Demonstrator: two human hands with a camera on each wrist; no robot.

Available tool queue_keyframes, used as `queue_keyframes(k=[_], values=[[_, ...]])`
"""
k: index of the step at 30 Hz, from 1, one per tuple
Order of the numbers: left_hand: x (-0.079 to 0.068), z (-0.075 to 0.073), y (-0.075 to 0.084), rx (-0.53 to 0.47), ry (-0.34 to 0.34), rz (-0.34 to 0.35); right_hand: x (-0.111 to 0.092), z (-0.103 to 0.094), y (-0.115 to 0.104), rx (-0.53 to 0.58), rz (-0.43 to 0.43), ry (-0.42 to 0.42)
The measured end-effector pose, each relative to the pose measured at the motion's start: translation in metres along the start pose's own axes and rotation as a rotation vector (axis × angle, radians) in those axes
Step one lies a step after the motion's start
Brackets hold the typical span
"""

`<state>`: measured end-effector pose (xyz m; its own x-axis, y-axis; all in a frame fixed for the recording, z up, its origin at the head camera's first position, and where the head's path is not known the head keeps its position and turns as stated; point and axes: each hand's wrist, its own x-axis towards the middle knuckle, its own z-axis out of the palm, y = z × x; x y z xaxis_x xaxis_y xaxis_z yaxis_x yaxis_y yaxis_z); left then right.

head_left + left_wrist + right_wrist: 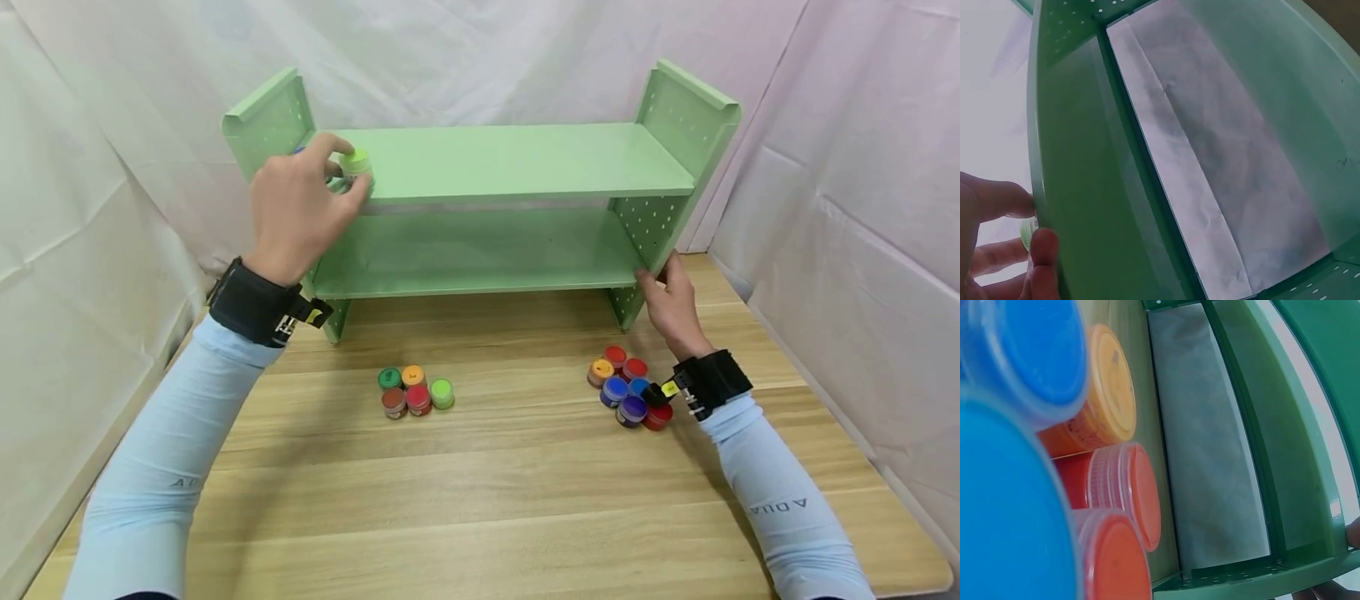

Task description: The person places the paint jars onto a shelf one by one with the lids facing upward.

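Observation:
A two-tier light green shelf rack point(517, 160) with dotted side panels stands on the wooden table. My left hand point(296, 204) pinches a small jar with a lime-green lid point(356, 158) between thumb and fingers at the left end of the upper tier. Only a sliver of that jar point(1026, 235) shows in the left wrist view. Something blue point(300, 150) peeks out behind this hand, mostly hidden. At the rack's lower right, my right hand point(675, 310) grips the side panel, thumb in front near the lower tier point(480, 250) and fingers outside it.
On the table point(480, 500), several small jars, including a green-lidded one point(442, 393), cluster left of centre. Another cluster, with red, orange and blue lids point(614, 387), sits below my right wrist. White cloth point(480, 58) hangs behind and at both sides.

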<state>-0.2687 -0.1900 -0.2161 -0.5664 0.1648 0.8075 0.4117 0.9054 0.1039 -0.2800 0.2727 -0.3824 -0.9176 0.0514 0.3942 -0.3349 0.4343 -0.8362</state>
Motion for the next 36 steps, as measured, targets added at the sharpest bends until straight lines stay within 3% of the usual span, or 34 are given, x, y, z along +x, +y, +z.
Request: queue_keyframes(k=[13,23,36], values=[[0.0075,0.0017,0.0010,0.024,-0.063,-0.091,-0.0014,-0.0012,0.0005,0.005,0.017,-0.007],[0.0074,0.0023,0.0021,0.043,-0.043,-0.091,-0.0012,-0.0004,-0.0001,0.002,0.012,0.000],[0.0016,0.0030,0.0023,0.012,-0.007,-0.025,-0.0012,-0.0012,0.0014,0.003,0.025,-0.010]])
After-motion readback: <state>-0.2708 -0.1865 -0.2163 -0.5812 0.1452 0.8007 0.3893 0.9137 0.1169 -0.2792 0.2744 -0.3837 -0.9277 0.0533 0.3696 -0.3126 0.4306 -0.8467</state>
